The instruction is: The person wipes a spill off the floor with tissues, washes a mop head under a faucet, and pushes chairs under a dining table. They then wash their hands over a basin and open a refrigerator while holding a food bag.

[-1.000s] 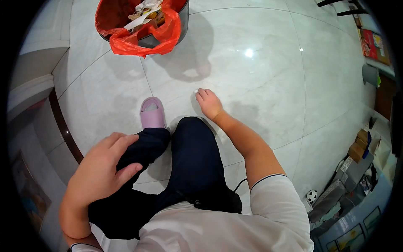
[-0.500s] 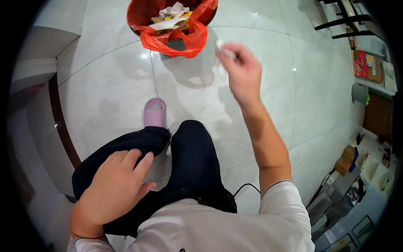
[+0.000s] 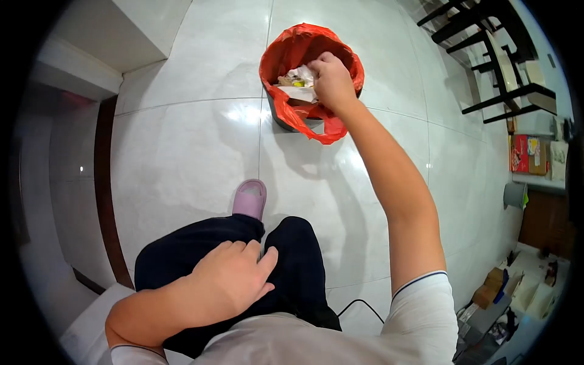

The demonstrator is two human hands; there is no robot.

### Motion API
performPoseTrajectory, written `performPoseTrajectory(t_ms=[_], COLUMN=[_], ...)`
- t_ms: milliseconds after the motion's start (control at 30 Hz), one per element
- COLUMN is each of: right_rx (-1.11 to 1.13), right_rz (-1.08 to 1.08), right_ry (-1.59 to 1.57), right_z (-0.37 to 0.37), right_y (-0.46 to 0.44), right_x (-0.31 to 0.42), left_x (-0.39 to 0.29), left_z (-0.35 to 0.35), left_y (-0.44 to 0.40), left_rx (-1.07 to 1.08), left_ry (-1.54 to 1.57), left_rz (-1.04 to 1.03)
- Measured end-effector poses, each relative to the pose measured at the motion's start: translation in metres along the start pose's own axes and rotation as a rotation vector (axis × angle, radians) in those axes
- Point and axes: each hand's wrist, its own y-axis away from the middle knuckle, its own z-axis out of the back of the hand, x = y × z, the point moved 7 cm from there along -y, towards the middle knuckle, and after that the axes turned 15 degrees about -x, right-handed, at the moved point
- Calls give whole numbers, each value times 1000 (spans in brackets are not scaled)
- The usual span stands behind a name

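Observation:
My right hand [image 3: 334,83] reaches over the trash bin [image 3: 281,117], its fingers bent and pinched together at the opening. Whatever they may hold is hidden by the hand. A red plastic bag [image 3: 331,129] lines the bin and folds over the rim. Inside it, beside my fingertips, lie crumpled white tissue [image 3: 301,75] and a flat white piece of waste [image 3: 298,93]. Low over my dark trousers [image 3: 298,243] hovers my left hand [image 3: 234,274], palm down and holding nothing. Its thumb stands away from the loosely bent fingers.
A pink slipper [image 3: 250,199] is on my foot on the pale tiled floor [image 3: 182,158]. Black chairs [image 3: 486,67] stand at the upper right. Farther down that side are a grey bucket [image 3: 515,195] and a cardboard box [image 3: 488,289]. A black cable [image 3: 360,302] curves near my right side.
My right hand has moved from beside the bin to over its opening; the small whitish item it held is no longer distinguishable. The view has shifted, and the bin appears lower and farther right.

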Motion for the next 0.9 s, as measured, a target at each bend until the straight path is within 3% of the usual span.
performPoseTrajectory(t_ms=[33,67,133,167,200,267,300,367,433,500,567,633,700,733,800,833,900], right_rx=[151,150,-101,-204,-129,-277,-282,-415,-343,-490,-494,-560,-755,-771,-445,-418,-367], right_rz=[-4,-17,-196,-426,-695,-950,-949,-1203,-1198,-1365,-1611,-1860,-1951,-1961,-1738,-1603,-1545], right_ry=[163,168,12,-115,-248,-776,-770,-1215,-1330,-1200,-1068,-1098,-801,-799,-16,221,298], right_z=[-11,-9,19,27,32,45,60,93,114,120,98,64,42,34,47,61,65], right_y=[4,8,-10,-8,-5,11,16,57,123,214,320,420,501,523,548,538,531], right_x=[-9,-16,-15,-25,-33,-45,-44,-42,-57,-71,-91,-108,-122,-129,-142,-132,-120], left_x=[0,0,1,1,2,2,4,6,2,1,-7,-12,-18,-20,-22,-22,-24], left_z=[1,1,2,2,2,3,5,9,13,14,11,7,0,-4,-12,-16,-22], left_y=[0,1,0,0,-1,-4,-4,-8,-8,-9,-9,-6,-4,-3,0,2,5], left_rx=[46,56,39,40,53,68,59,79,80,61,90,122,158,173,187,201,222], left_ry=[25,25,31,34,46,59,56,80,75,50,49,19,-3,-27,-42,-64,-90], left_rz=[27,18,12,17,23,17,26,71,75,106,92,100,99,119,119,130,142])
